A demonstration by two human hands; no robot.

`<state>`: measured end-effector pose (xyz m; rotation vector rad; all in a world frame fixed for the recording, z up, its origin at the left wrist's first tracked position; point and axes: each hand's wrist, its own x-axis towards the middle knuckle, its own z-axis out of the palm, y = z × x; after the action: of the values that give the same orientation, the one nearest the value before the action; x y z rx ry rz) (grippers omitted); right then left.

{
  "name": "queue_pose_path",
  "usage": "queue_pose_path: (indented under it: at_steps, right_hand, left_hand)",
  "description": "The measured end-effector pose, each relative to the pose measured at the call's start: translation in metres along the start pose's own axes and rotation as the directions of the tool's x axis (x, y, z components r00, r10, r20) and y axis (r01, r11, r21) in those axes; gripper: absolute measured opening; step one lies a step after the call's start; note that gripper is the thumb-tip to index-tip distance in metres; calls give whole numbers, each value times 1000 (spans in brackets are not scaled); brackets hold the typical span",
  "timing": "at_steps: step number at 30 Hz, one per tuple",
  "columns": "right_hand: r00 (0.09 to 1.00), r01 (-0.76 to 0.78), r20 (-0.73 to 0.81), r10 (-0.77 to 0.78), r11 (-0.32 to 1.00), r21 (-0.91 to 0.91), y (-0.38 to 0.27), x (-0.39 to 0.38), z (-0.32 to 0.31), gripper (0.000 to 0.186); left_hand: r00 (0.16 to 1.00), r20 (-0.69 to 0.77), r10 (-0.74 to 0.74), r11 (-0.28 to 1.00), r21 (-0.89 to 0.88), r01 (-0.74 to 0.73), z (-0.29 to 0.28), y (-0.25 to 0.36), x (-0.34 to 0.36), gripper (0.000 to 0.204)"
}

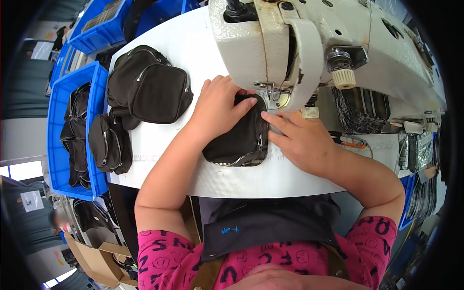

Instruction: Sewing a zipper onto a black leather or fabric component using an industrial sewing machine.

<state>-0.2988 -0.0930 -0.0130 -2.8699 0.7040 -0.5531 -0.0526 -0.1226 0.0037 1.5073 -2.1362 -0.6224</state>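
Note:
A black fabric pouch (234,137) with a silver zipper along its near edge lies flat below the sewing machine's needle area (273,94). My left hand (220,106) grips its far left part, thumb on top and the other fingers partly hidden at the far side. On the right, my right hand (307,140) has its index and middle fingers stretched out and apart, tips touching the pouch's right edge. The machine head (261,43) hangs over the far end of the pouch, close to my left fingertips. Whether the needle is in the fabric I cannot tell.
Finished-looking black pouches (159,94) are piled on the white table (150,169) at left. Beside them stands a blue bin (54,140) holding more pouches. Right of the machine lie a stack of striped fabric pieces (362,108) and an orange-handled tool (355,142).

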Motion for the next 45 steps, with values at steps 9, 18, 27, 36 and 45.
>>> queue_pose_path:
  at_steps: [9,18,27,36,45]
  right_hand:
    - [997,-76,-33,74,994,-83,6,2,-6,28]
    - [994,-99,-42,98,995,-20,12,3,2,29]
    - [986,-144,-78,144,990,5,10,1,-3,27]
    - [989,-138,-62,135,989,-55,7,-1,0,31]
    - [995,-82,-53,79,995,-60,8,-5,-2,36]
  left_hand:
    - [988,-25,150,989,-14,-151,-1,-1,28,17]
    - [991,-12,136,987,-87,-136,4,-16,27,19]
    - [949,74,308,927,201,-316,-15,47,-43,60]
    - [959,-2,284,911,313,-269,2,51,-39,42]
    - [919,110,378,851,349,-392,-6,39,-35,39]
